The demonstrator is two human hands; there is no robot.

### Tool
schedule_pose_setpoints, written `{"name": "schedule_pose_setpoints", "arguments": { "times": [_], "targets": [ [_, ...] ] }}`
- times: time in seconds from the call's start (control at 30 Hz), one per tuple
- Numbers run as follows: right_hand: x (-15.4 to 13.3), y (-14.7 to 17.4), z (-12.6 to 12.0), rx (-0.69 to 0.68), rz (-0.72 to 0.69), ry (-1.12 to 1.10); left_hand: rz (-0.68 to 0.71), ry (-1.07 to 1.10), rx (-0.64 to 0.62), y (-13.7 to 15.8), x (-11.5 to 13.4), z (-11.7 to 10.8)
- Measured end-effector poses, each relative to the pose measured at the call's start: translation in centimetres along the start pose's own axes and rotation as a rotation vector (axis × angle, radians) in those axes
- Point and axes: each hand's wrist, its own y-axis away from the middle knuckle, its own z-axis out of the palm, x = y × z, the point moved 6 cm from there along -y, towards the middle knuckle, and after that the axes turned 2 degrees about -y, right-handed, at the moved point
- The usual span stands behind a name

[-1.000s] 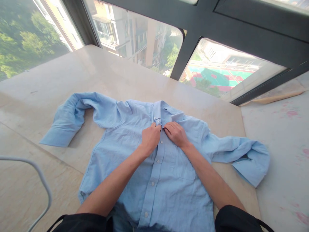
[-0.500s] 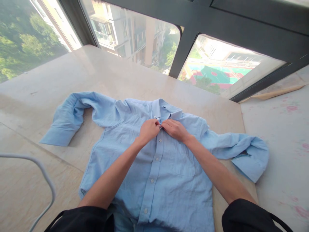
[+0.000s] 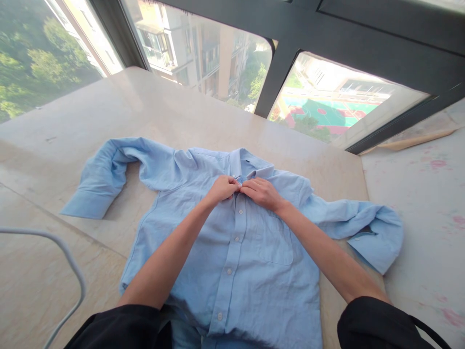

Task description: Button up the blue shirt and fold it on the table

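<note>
A light blue button-up shirt (image 3: 203, 232) lies face up with its collar (image 3: 254, 167) away from me and both sleeves spread out. My left hand (image 3: 223, 188) pinches the front placket just below the collar. Right beside it, my right hand (image 3: 261, 193) grips the other side of the same opening, fingertips almost touching those of the left. Whatever button sits between the fingers is hidden. Down the placket below my hands, several white buttons (image 3: 229, 271) show in a line. The chest pocket (image 3: 278, 242) is under my right forearm.
The shirt rests on a pale stone window ledge (image 3: 87, 116). Dark-framed windows (image 3: 279, 82) run along the back. A white cable (image 3: 69, 257) curves at the left. Floral wallpaper (image 3: 428, 213) borders the right side, near the folded-over sleeve cuff (image 3: 374, 249).
My left fingers have shifted slightly and straightened toward the right hand at the placket. The shirt lies almost as before, and both hands remain below the collar.
</note>
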Motion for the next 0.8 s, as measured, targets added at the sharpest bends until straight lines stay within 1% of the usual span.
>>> {"name": "schedule_pose_setpoints", "arguments": {
  "times": [0.13,0.27,0.37,0.5,0.67,0.8],
  "targets": [
    [-0.26,0.12,-0.27,0.078,-0.056,0.030,-0.061,0.016,-0.073,-0.23,0.05,-0.11],
    [-0.49,0.11,-0.83,0.171,-0.091,0.047,-0.047,0.012,-0.094,-0.09,0.06,-0.12],
    [-0.42,0.16,-0.91,0.190,-0.090,0.041,-0.030,0.020,-0.077,0.21,0.09,0.01],
    [-0.26,0.36,-0.99,0.236,-0.086,0.007,-0.041,0.053,-0.041,0.41,0.03,0.06],
    [-0.06,0.30,-0.79,0.231,-0.059,-0.034,-0.062,0.098,-0.094,0.08,-0.12,-0.13],
    [0.03,0.13,-0.66,0.250,-0.057,-0.069,-0.073,0.123,-0.097,-0.13,-0.19,-0.41]
  ]
}}
